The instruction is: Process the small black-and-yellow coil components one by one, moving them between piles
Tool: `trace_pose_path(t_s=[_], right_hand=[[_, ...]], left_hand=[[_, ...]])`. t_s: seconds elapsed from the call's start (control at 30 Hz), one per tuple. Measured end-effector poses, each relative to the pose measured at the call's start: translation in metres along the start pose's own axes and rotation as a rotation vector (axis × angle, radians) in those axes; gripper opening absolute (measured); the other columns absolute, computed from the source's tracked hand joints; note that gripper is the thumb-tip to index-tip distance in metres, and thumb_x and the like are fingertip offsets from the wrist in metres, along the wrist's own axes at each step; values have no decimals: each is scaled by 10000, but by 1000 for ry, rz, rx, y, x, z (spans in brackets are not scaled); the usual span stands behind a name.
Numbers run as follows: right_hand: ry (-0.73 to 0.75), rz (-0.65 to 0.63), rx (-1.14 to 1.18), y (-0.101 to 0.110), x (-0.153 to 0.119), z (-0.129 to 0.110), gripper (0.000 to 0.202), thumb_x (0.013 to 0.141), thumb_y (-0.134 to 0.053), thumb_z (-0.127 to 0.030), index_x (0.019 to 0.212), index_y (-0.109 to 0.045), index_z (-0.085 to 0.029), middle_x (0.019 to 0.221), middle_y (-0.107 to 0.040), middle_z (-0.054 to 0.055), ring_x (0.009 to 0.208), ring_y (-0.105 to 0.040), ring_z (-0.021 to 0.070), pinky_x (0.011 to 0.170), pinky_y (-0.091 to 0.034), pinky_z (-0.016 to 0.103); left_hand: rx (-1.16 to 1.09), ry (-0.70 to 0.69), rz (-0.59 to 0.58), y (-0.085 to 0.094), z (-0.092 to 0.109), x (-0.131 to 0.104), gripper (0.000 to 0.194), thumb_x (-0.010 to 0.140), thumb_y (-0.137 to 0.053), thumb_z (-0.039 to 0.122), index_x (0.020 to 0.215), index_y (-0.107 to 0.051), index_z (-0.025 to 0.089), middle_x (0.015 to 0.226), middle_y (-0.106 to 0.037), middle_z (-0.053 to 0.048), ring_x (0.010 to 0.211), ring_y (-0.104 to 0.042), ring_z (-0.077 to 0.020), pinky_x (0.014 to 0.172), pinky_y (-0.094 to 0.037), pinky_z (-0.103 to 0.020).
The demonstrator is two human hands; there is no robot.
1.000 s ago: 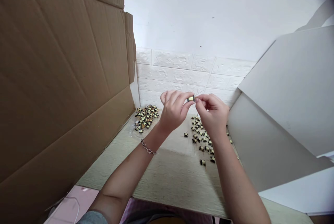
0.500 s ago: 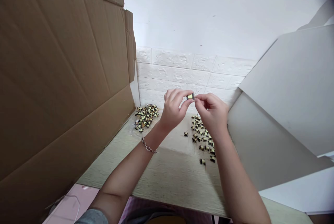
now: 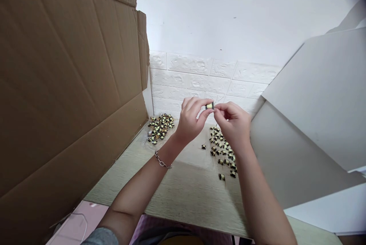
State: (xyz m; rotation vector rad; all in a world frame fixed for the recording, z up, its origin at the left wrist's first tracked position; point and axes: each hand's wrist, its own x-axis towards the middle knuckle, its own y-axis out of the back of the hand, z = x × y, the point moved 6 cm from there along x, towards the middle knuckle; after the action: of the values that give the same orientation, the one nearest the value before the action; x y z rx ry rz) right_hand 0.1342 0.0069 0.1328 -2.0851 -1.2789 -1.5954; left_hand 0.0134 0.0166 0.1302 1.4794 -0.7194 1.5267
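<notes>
Between the thumb and fingertips of my left hand (image 3: 191, 119) is a small transformer coil (image 3: 209, 106), with yellow tape round its middle and black ends. It is held up above the table in front of the brick-patterned wall. My right hand (image 3: 233, 123) is closed in a pinch at the coil's right end, where thin wire leads stick out; the exact spot between its fingertips is too small to make out. Below my right hand lie several similar coils (image 3: 219, 144), spread loosely. A single coil (image 3: 203, 146) lies apart to their left.
A heap of similar coils (image 3: 160, 127) lies on clear plastic at the back left of the wooden table (image 3: 183, 191). A tall cardboard sheet (image 3: 71, 85) walls off the left side. White panels (image 3: 309, 123) stand on the right, and a white wall (image 3: 211, 73) closes the back.
Both hands and the coil have shifted very slightly to the right. The grip looks the same, and the coils on the table have not moved.
</notes>
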Motion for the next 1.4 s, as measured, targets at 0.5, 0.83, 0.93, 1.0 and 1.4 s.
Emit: trace_pose_path(t_s=[0.5, 0.83, 0.93, 1.0, 1.4], right_hand=[[-72, -31, 147, -1, -1, 5, 73, 718, -523, -199, 702, -594, -191, 544, -439, -46, 503, -388, 63, 496, -329, 215], [-162, -101, 267, -6, -1, 14, 70, 715, -536, -220, 701, -594, -183, 556, -457, -38, 504, -381, 62, 461, -308, 204], [-141, -60, 195, -5, -1, 11, 75, 724, -528, -219, 703, -592, -185, 550, -455, -40, 498, -391, 63, 468, -325, 207], [-78, 12, 99, -2, 0, 6, 72, 725, -527, -207, 704, -594, -188, 554, -463, -38, 502, -408, 65, 482, -343, 211], [224, 200, -163, 10, -2, -21, 47, 717, -552, -170, 734, -586, -198, 653, -584, -17, 516, -455, 75, 492, -383, 220]], left_hand=[[-27, -20, 3, 1, 4, 1, 139, 802, -485, 252, 898, -543, 169, 819, -617, -17, 778, -511, -112, 751, -388, -261], [-158, 62, 15, 0, 2, -1, 123, 785, -508, 224, 889, -557, 179, 827, -608, -18, 798, -500, -123, 770, -369, -271], [-397, 334, 24, -10, -12, -6, 148, 772, -524, 267, 889, -568, 189, 856, -585, -26, 835, -491, -131, 779, -372, -270], [-672, 557, 30, -23, -22, -14, 170, 759, -539, 287, 896, -567, 191, 895, -571, -27, 858, -496, -127, 797, -370, -266], [-1683, 1036, -259, -55, -7, -27, 179, 823, -444, 283, 799, -573, 162, 809, -546, -7, 777, -512, -93, 719, -363, -240]])
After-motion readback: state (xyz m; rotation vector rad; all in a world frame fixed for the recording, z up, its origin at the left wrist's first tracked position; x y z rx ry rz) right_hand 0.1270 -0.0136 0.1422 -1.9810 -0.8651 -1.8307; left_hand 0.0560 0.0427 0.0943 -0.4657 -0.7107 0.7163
